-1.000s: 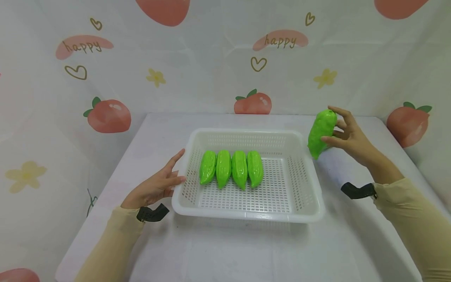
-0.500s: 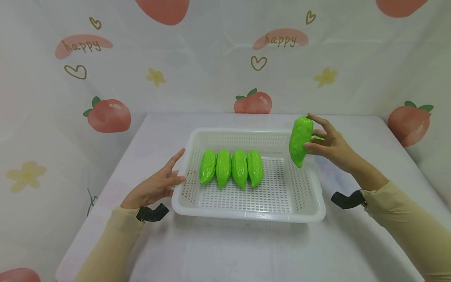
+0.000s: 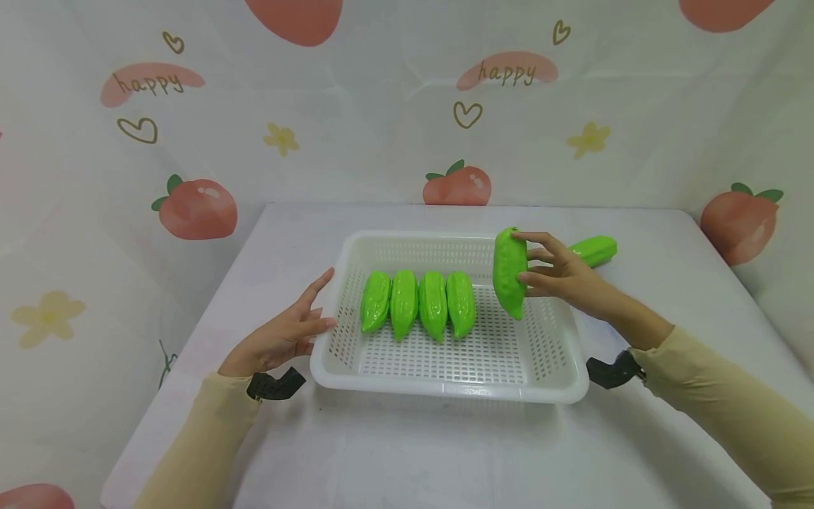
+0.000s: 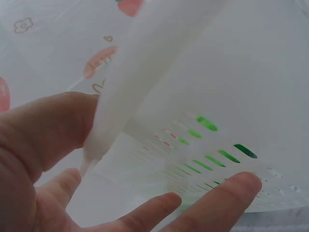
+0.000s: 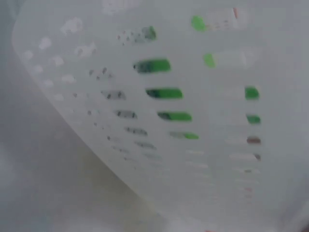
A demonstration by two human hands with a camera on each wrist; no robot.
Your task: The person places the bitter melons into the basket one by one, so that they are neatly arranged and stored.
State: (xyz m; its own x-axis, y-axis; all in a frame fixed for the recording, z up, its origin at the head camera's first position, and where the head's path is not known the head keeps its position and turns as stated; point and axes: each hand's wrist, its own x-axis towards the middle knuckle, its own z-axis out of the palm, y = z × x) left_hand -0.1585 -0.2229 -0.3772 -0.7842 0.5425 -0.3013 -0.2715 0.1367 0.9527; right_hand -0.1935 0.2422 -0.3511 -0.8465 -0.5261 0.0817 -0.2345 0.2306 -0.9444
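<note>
A white perforated plastic basket (image 3: 448,389) stands on the table. Several glossy green model bitter melons (image 3: 403,304) lie in a row in its left half, pointed ends toward me. My right hand (image 3: 559,272) pinches another bitter melon (image 3: 510,274) between thumb and fingertips, upright over the basket's right part. At the basket's left rim is my left hand (image 3: 289,332); its thumb laps over the rim while other fingers (image 4: 236,191) lie along the outer wall. The right wrist view shows the perforated basket wall (image 5: 203,193), with the right hand hidden.
One more green bitter melon (image 3: 596,250) lies on the table to the right of the basket, partly behind my right hand. A white cloth backdrop (image 3: 375,106) printed with peaches hangs behind the table. The white tabletop (image 3: 439,452) extends in front of the basket.
My right hand has carried the bitter melon leftward and down, from beside the basket to over its right part. The one on the table has come into view. My left hand has stayed put.
</note>
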